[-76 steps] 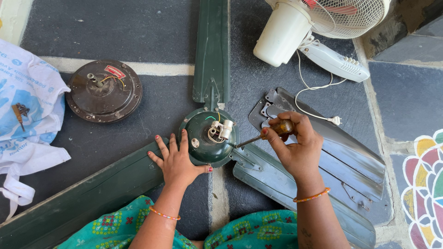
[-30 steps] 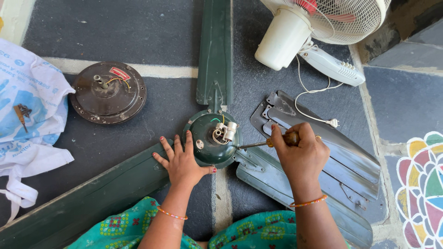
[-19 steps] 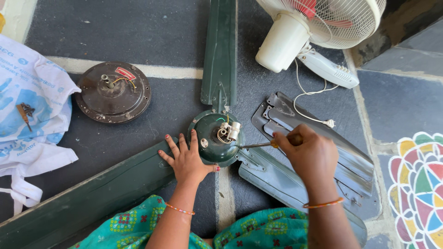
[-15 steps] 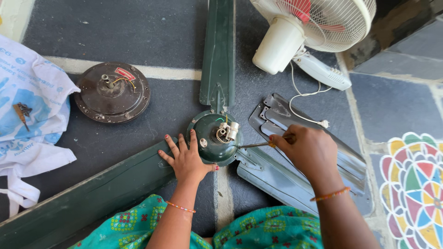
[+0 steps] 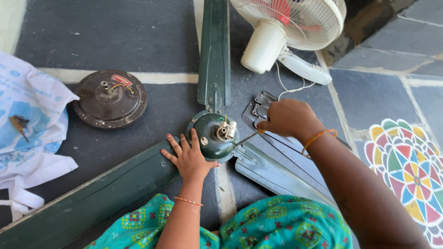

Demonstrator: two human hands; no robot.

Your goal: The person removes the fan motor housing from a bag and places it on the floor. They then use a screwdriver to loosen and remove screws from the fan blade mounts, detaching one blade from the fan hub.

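A dark green ceiling fan lies on the floor, its round motor housing [image 5: 207, 138] topped by a white capacitor and loose wires [image 5: 226, 130]. My left hand [image 5: 187, 157] rests flat on the housing's left edge and on the root of one green blade [image 5: 92, 193]. My right hand [image 5: 288, 117] is closed round the handle of a screwdriver [image 5: 249, 137], whose thin shaft points at the right rim of the housing. A second blade [image 5: 213, 50] runs away from me and a third [image 5: 277, 173] lies to the right.
A brown fan motor [image 5: 110, 98] with wires sits at the left. A white printed bag [image 5: 27, 129] with a small tool on it lies at the far left. A white table fan [image 5: 281, 27] with cord stands behind. Loose grey blades [image 5: 258, 108] are stacked right. A painted floor pattern [image 5: 406, 161] lies right.
My right hand with the screwdriver has risen and turned, the wrist now higher over the grey blades. The view has shifted to the right. My left hand stays on the housing.
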